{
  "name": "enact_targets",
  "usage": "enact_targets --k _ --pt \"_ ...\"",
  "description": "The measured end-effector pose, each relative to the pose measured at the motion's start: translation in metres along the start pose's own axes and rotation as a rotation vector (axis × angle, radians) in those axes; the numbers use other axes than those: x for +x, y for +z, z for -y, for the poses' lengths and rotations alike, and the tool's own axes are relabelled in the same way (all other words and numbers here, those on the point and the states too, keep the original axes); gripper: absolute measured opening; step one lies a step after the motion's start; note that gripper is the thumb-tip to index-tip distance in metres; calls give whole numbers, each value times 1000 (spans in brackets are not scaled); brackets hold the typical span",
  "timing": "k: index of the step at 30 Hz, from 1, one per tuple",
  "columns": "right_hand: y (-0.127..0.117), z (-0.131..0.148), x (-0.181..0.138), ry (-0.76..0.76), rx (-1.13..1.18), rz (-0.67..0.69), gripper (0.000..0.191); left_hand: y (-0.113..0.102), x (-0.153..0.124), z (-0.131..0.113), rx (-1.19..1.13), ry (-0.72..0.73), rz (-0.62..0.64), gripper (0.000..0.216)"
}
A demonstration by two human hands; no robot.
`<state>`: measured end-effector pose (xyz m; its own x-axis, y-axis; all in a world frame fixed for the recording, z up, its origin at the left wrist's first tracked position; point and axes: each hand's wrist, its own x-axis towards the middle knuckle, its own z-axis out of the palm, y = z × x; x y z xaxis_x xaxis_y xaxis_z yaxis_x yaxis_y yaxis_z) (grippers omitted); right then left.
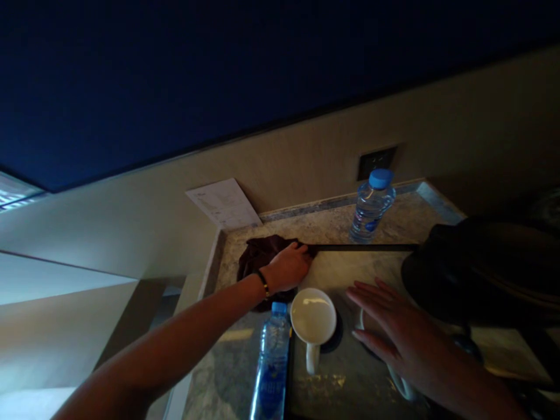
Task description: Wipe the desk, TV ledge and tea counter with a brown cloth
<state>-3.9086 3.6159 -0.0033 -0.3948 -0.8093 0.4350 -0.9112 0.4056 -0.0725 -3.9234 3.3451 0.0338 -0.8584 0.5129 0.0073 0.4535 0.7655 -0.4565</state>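
My left hand [289, 267] reaches forward and is closed on a dark brown cloth [258, 254] bunched at the tray's back left corner. A white mug [313, 318] stands upright near the tray's left side, its handle toward me. My right hand [385, 318] is open, fingers stretched, above a second white mug [400, 382]. Most of that second mug is hidden by the hand, with only a bit of rim and the handle showing. I cannot tell whether the right hand touches it.
One blue-capped water bottle [272, 367] is left of the tray [350, 385]; another bottle [371, 207] stands behind it, near a wall socket [377, 162]. A printed sheet [225, 204] leans against the wall. A large dark object [476, 268] occupies the right side.
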Motion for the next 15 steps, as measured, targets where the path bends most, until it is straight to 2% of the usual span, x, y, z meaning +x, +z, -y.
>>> enact_targets --k 3,7,9,11,15 --pt "-2 1 1 -23 17 -29 49 -3 -6 1 13 -43 20 24" --pt "-10 4 7 24 89 46 47 -4 22 -12 -42 63 -53 30" --pt "-14 3 11 65 140 101 45 -3 24 -13 -68 77 -67 31" --pt "-16 -2 14 99 199 126 44 -2 13 -8 -73 32 -38 30" --pt "-17 -13 17 148 292 87 47 -1 -16 -1 -30 -114 37 20"
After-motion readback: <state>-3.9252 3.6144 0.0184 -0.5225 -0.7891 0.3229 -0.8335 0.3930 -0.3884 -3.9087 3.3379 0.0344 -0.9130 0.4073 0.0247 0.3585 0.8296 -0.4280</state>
